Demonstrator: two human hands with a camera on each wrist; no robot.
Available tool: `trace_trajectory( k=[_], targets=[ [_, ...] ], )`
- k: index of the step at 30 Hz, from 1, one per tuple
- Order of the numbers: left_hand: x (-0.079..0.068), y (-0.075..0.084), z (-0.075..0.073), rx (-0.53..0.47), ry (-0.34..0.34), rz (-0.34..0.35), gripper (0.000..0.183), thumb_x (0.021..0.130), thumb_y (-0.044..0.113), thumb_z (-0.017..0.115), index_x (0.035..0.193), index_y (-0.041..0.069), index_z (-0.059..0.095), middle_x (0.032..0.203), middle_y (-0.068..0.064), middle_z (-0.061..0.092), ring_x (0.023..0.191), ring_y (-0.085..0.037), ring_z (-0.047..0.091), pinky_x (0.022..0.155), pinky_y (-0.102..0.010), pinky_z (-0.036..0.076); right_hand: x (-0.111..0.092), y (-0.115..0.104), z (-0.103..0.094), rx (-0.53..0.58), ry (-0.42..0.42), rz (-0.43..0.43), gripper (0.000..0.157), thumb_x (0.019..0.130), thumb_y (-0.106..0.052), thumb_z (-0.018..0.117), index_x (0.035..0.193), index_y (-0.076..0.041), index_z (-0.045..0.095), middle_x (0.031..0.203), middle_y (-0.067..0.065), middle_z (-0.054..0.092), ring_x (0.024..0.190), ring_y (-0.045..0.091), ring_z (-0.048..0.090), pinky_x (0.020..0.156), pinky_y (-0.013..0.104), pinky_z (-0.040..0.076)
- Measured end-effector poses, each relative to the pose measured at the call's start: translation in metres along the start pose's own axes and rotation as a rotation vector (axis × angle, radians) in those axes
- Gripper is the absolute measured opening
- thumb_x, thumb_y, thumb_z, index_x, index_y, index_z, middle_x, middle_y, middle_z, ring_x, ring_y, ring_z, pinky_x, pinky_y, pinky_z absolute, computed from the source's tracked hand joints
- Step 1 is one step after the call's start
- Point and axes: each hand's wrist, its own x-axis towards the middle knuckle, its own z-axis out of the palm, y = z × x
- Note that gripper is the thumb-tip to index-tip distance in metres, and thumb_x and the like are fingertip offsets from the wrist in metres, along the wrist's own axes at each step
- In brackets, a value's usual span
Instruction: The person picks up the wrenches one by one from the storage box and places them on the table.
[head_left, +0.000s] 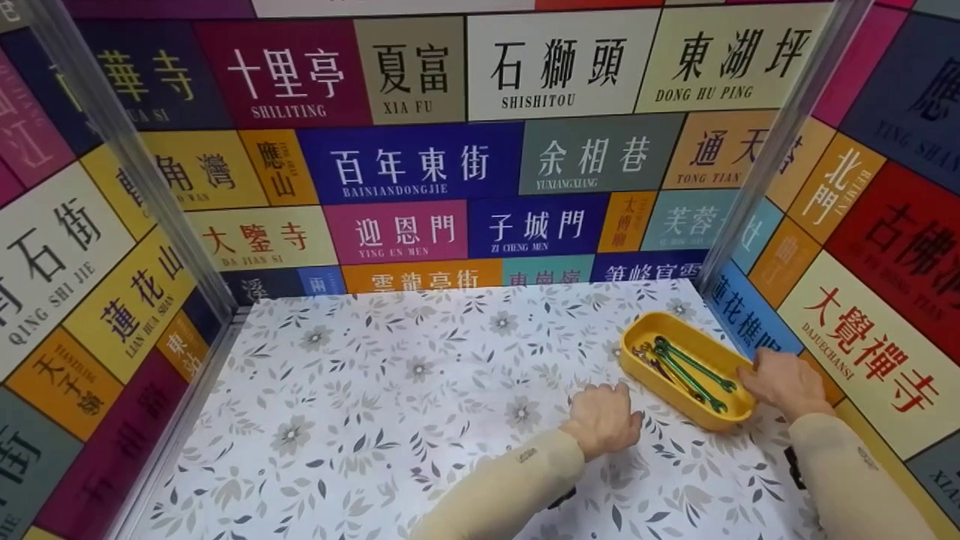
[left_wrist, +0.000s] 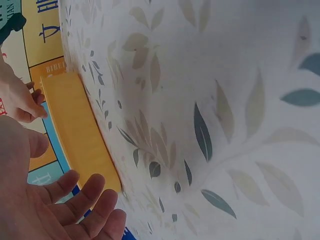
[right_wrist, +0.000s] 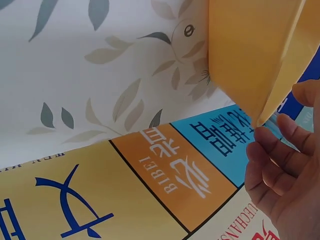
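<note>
A yellow oblong plastic tray [head_left: 651, 375] stands at the right side of the table, with several wrenches [head_left: 694, 371] lying in it, some green and some darker. At its right-hand end my right hand [head_left: 787, 381] holds the rim, thumb over the inner side and curled fingers at the outer side in the right wrist view. My left hand [head_left: 602, 420] hovers left of the tray's near end, fingers loosely bent and nothing in them. In the left wrist view that hand [left_wrist: 60, 200] overlaps the tray's lower end.
The table [head_left: 360, 405] wears a white cloth printed with grey leaves and flowers. Panels [head_left: 409, 165] covered in coloured lettered signs enclose the back and both sides. A metal corner post [head_left: 780, 142] rises behind the tray, close to the right-hand panel.
</note>
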Motion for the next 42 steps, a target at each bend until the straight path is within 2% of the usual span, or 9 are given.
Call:
trace_trajectory(
  k=[8,16,19,23,26,31,35,42],
  targets=[
    [0.007,0.014,0.002,-0.053,-0.024,-0.001,0.044,0.109,0.065,0.054,0.129,0.027,0.067,0.104,0.003,0.076,0.092,-0.017,0.071,0.077,-0.034,0.059,0.007,0.011,0.002,0.009,-0.019,-0.001,0.061,0.109,-0.046,0.054,0.129,0.012,0.059,0.096,0.023,0.067,0.080,0.034,0.062,0.060,0.036,0.051],
    [0.011,0.030,-0.001,-0.064,-0.057,-0.009,0.047,0.109,0.068,0.053,0.129,0.028,0.068,0.102,0.004,0.075,0.092,-0.015,0.071,0.077,-0.033,0.060,0.016,0.016,0.004,-0.026,-0.032,0.013,0.062,0.109,-0.048,0.054,0.126,0.012,0.058,0.092,0.022,0.063,0.080,0.037,0.060,0.061,0.039,0.051],
    [0.012,0.037,-0.001,-0.058,-0.068,-0.010,0.049,0.110,0.069,0.050,0.129,0.028,0.068,0.100,0.004,0.073,0.089,-0.014,0.071,0.074,-0.032,0.060,0.018,0.017,0.002,-0.055,-0.031,0.025,0.070,0.109,-0.049,0.055,0.133,0.017,0.054,0.096,0.028,0.063,0.082,0.040,0.060,0.063,0.046,0.056],
    [0.014,0.044,0.002,-0.048,-0.077,-0.019,0.050,0.109,0.071,0.050,0.130,0.029,0.068,0.100,0.004,0.073,0.090,-0.014,0.071,0.074,-0.032,0.060,0.019,0.018,0.002,-0.074,-0.031,0.043,0.080,0.109,-0.050,0.055,0.144,0.021,0.047,0.110,0.041,0.064,0.086,0.045,0.061,0.070,0.055,0.061],
    [0.014,0.045,0.004,-0.023,-0.068,-0.033,0.048,0.108,0.072,0.051,0.124,0.030,0.069,0.098,0.005,0.074,0.089,-0.014,0.072,0.072,-0.033,0.059,0.020,0.019,0.007,-0.072,-0.035,0.047,0.078,0.109,-0.049,0.054,0.143,0.021,0.048,0.107,0.038,0.064,0.085,0.044,0.062,0.068,0.052,0.061],
    [0.015,0.047,0.002,-0.008,-0.058,-0.024,0.046,0.108,0.071,0.051,0.117,0.029,0.070,0.091,0.004,0.072,0.085,-0.014,0.070,0.069,-0.033,0.057,0.023,0.022,0.012,-0.065,-0.028,0.015,0.063,0.111,-0.044,0.051,0.129,0.015,0.057,0.091,0.024,0.061,0.079,0.038,0.060,0.061,0.041,0.053],
    [0.017,0.048,0.001,-0.013,-0.070,-0.019,0.046,0.108,0.070,0.052,0.118,0.029,0.070,0.089,0.004,0.071,0.084,-0.015,0.069,0.069,-0.033,0.057,0.022,0.024,0.016,-0.041,-0.021,0.004,0.055,0.112,-0.043,0.049,0.123,0.010,0.060,0.089,0.021,0.062,0.079,0.036,0.060,0.062,0.042,0.051],
    [0.021,0.054,0.001,0.009,-0.105,-0.003,0.047,0.109,0.071,0.050,0.117,0.030,0.070,0.086,0.005,0.069,0.082,-0.014,0.067,0.069,-0.032,0.057,0.020,0.026,0.016,-0.027,-0.030,-0.001,0.057,0.114,-0.044,0.048,0.130,0.009,0.061,0.099,0.024,0.066,0.085,0.038,0.062,0.068,0.045,0.053]
  ],
)
